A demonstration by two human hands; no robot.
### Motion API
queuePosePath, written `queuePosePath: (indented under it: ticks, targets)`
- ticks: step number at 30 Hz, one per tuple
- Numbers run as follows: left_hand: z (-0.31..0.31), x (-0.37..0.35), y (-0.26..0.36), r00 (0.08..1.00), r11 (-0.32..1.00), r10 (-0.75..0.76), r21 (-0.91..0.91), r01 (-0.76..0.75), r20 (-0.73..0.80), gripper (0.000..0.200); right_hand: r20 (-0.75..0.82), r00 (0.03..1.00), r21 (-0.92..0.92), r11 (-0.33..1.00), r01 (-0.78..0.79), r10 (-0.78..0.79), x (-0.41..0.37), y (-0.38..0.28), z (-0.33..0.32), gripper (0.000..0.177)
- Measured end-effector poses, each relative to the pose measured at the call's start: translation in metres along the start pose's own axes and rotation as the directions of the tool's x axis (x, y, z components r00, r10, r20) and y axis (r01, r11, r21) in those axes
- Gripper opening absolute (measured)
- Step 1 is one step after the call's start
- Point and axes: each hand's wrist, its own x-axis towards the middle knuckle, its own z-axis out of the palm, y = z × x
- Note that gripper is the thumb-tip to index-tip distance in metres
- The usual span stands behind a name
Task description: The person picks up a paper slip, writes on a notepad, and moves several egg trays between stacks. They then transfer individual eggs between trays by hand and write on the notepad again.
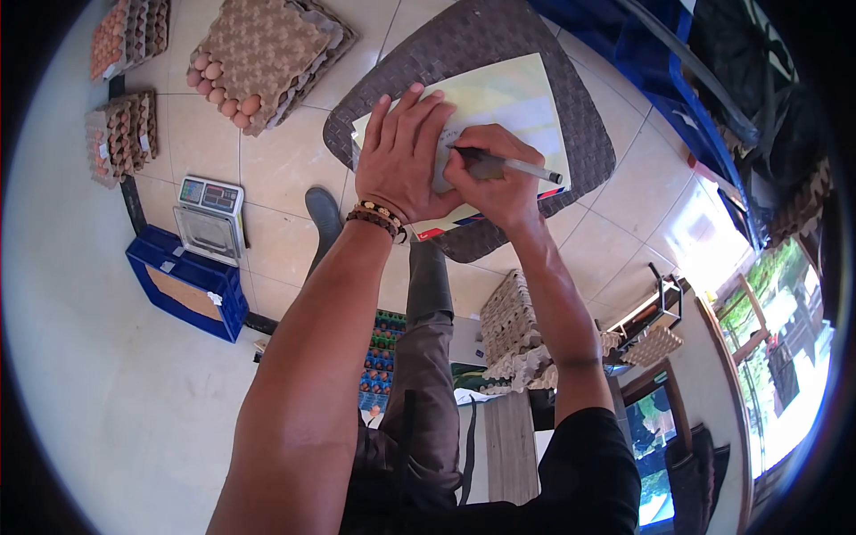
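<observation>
A pad of pale yellow paper rests on a dark woven seat. My left hand lies flat on the pad's left part, fingers spread and pointing up, with beaded bracelets at the wrist. Pinched in my right hand is a pen, its tip on the paper near a few small handwritten marks. The fingertips of my right hand curl round the pen close to the tip. Red and blue edges show beneath the pad's lower side.
Egg trays with several brown eggs stand on the tiled floor at upper left, more stacks beyond. A scale and a blue crate are at left. Stacked empty trays stand below; a blue rack is at upper right.
</observation>
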Motion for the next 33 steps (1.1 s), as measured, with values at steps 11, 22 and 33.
queuePosePath:
  ticks: [11, 22, 33]
  targets:
    - [-0.002, 0.0, 0.001, 1.0, 1.0, 0.012, 0.004, -0.012, -0.006, 0.077, -0.143, 0.978, 0.12, 0.984, -0.135, 0.151, 0.01, -0.008, -0.016, 0.016]
    - [-0.001, 0.0, -0.002, 0.998, 0.997, 0.059, 0.054, -0.057, -0.031, 0.059, 0.004, 0.955, 0.182, 0.938, -0.293, 0.298, 0.02, -0.012, -0.032, 0.017]
    - [-0.002, 0.002, 0.0, 0.999, 1.0, 0.025, 0.013, -0.025, -0.04, 0.059, 0.076, 0.977, 0.069, 0.976, -0.205, 0.2, 0.027, -0.002, -0.022, 0.019]
